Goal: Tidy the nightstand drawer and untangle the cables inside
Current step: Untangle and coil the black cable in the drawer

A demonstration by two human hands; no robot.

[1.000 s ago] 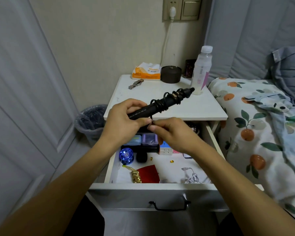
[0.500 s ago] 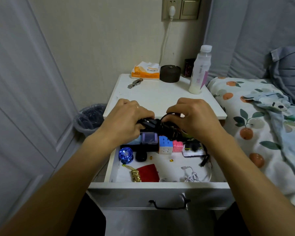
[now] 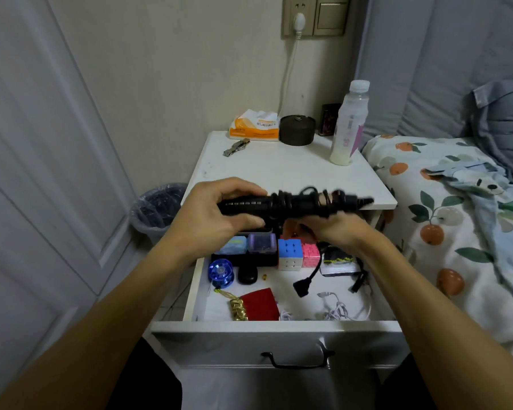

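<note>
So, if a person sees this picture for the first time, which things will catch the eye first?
First, the black rod-shaped device wound with black cable, held level above the open drawer: the left hand grips its handle and the right hand holds it from below. Next, the colours inside the drawer: a multicoloured puzzle cube at the middle back, a blue yo-yo on the left and a red pouch near the front.

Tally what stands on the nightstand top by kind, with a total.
Tissue pack: 1
Watch: 1
Round dark container: 1
Dark box: 1
Bottle: 1
Total: 5
</note>
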